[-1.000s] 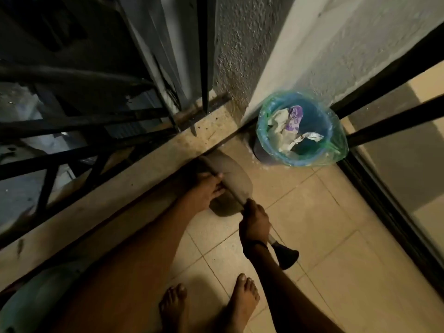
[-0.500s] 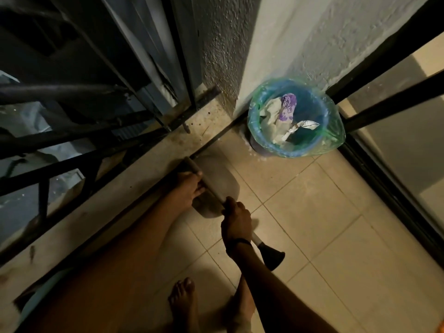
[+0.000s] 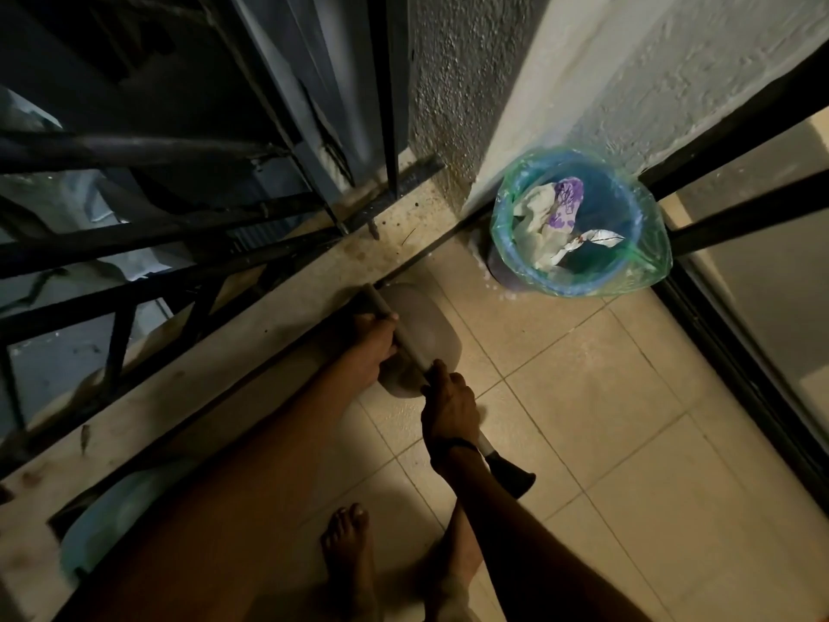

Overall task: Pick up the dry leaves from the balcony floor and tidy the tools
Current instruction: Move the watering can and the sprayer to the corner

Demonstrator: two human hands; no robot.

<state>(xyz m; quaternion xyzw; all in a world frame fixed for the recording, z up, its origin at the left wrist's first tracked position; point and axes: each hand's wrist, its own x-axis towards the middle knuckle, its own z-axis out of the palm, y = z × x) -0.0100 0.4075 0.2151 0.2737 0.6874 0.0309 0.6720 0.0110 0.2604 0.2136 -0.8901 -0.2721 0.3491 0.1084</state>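
Corner: the round blue plastic bin (image 3: 538, 273) is standing on the pale tiled floor (image 3: 628, 419), against the rough plastered wall (image 3: 628, 83).
Ledge side: the grey plastic dustpan (image 3: 424, 323) is sitting beside the concrete ledge (image 3: 224, 352), beneath the pale tube handle (image 3: 409, 347).

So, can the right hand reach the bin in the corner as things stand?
Probably yes, but not freely: the right hand grips the pole. Only floor tiles lie between it and the bin.

Dim, warm light; wide-angle edge distortion.
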